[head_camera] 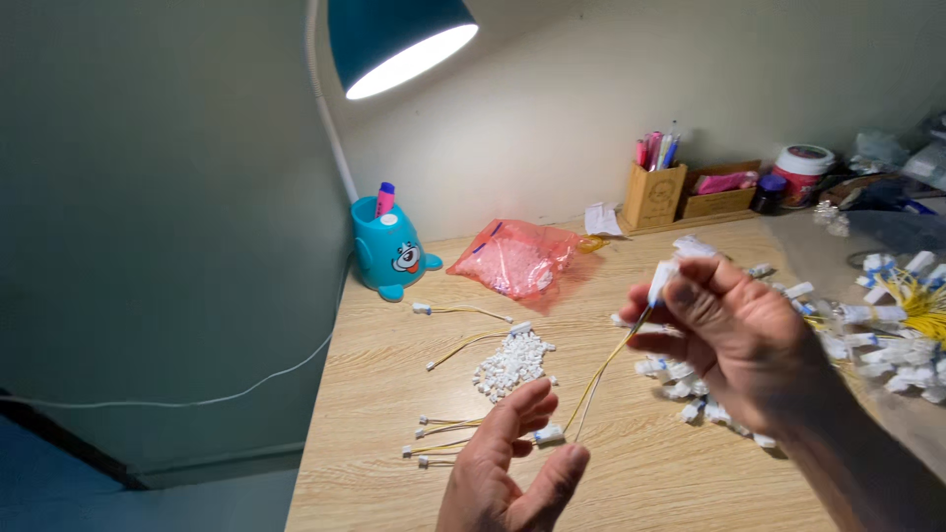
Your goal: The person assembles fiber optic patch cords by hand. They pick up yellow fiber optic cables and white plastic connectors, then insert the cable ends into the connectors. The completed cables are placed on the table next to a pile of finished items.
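Nearest the lens, the left hand [507, 468] rises palm-up from the bottom edge, fingers spread and loosely curled, closed on nothing; the white connector [549, 433] at the lower end of a yellow wire lead [601, 369] sits just at its fingertips, touching or nearly so, as if steadied there. Up and to the right, the right hand [734, 340] is lifted above the wooden desk [394, 345], thumb and forefinger pinched on the upper connector [662, 279] of the same lead, so the thin wires hang slack in a slope between the two hands, clear of the clutter below.

Beneath the lifted hand lies a scatter of white-tagged leads [680, 379], and further right a larger tangle of yellow wires with white plugs [902, 330]. Left of the hands, a small heap of loose white connector housings [510, 363] sits within easy reach, and a few finished-looking short leads [439, 438] lie side by side near the desk's front edge. Behind them are a pink plastic bag [517, 258], a blue cartoon-shaped pen holder [386, 246] and a wooden pen box [652, 194] against the wall, under a teal desk lamp [399, 39] that lights the work area
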